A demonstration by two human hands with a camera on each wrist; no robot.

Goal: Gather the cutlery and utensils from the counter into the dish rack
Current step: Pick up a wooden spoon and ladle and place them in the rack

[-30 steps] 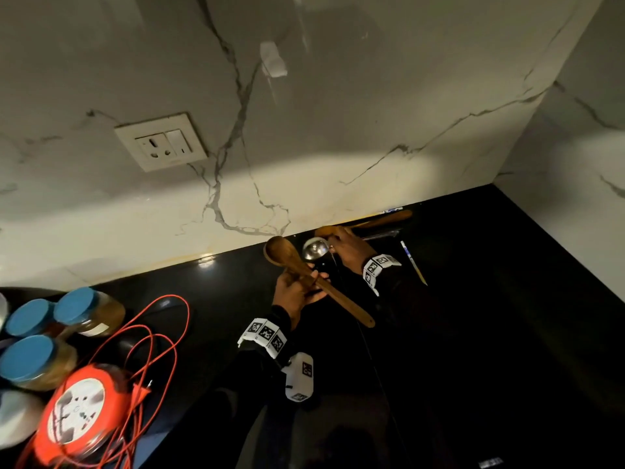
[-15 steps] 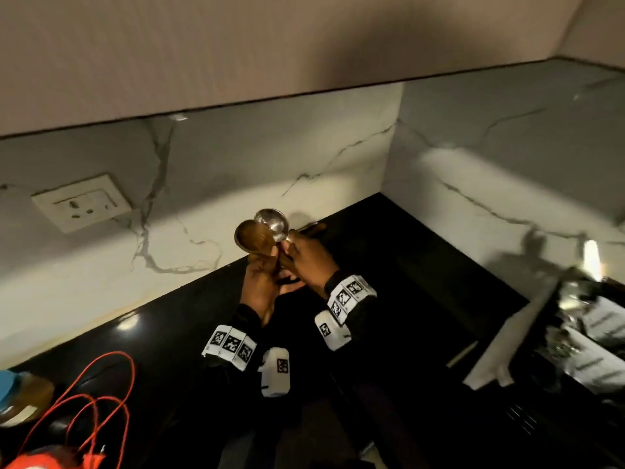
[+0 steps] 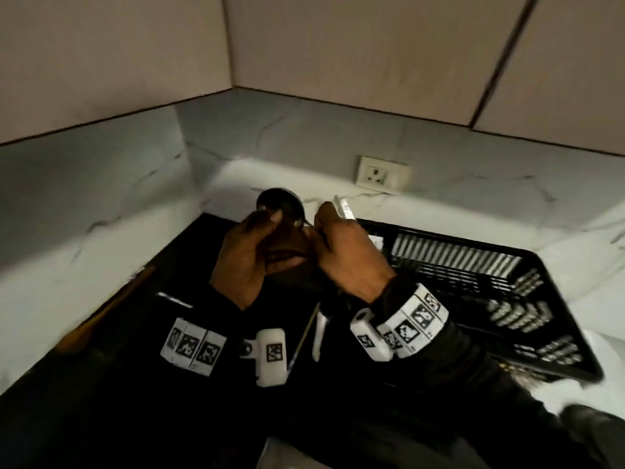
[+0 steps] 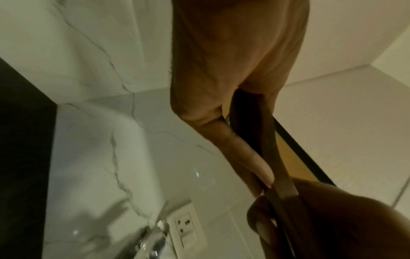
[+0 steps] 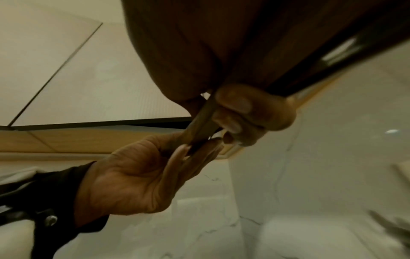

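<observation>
While both hands meet at the centre of the head view, the left hand (image 3: pixel 248 257) curls around the dark handle of a wooden spoon (image 3: pixel 278 203), its round bowl poking up at 12 o'clock above the knuckles. Right beside it, touching, the right hand (image 3: pixel 348 255) is closed on a bundle of thin utensils (image 3: pixel 345 208), pale tips showing past the fingers; exactly which pieces is too blurred to call. From the right wrist view, the left hand's fingers (image 5: pixel 199 154) pinch a slim handle against the right hand's curled fingers (image 5: pixel 248 112). Over at 3 o'clock, the black dish rack (image 3: pixel 558 319) sits on the white counter (image 3: pixel 575 231), just beside the right wrist. A wall socket (image 3: pixel 380 174) sits at 1 o'clock.
</observation>
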